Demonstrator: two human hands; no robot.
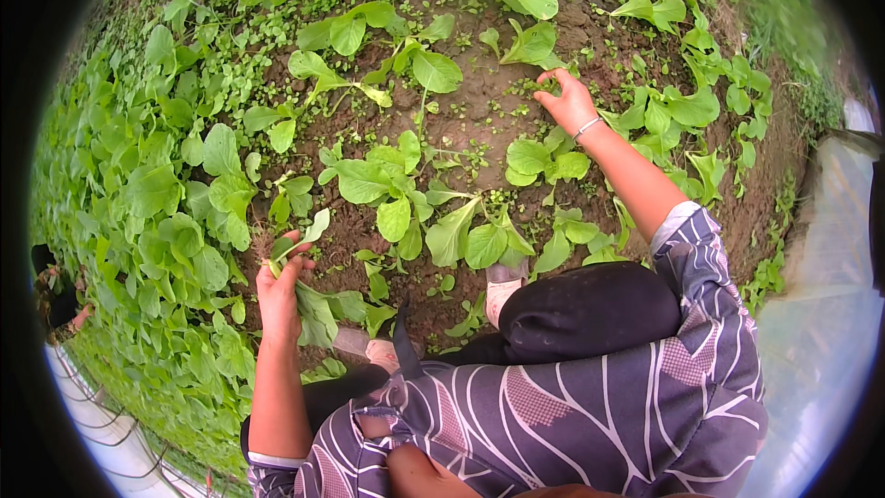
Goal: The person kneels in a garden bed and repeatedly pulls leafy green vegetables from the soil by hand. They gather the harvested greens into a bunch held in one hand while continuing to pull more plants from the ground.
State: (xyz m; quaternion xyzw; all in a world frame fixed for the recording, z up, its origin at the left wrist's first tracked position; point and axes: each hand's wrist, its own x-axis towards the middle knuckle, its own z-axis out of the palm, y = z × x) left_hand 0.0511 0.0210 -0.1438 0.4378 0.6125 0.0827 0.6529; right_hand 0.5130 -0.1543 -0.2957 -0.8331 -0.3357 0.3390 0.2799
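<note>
My left hand is closed around the base of an uprooted leafy green plant. Its roots stick up past the fingers, and its broad leaves hang down beside the wrist. My right hand, with a bracelet at the wrist, reaches out over the soil with thumb and fingers curved apart. Its fingertips are by small low weeds, just below a leafy green plant rooted in the soil. Whether the fingertips touch or pinch any of the weeds cannot be told.
More leafy greens grow in the brown soil before my shoes. A dense bed of greens fills the left side. At the far left edge, another person is partly visible. Plastic sheeting lies along the right.
</note>
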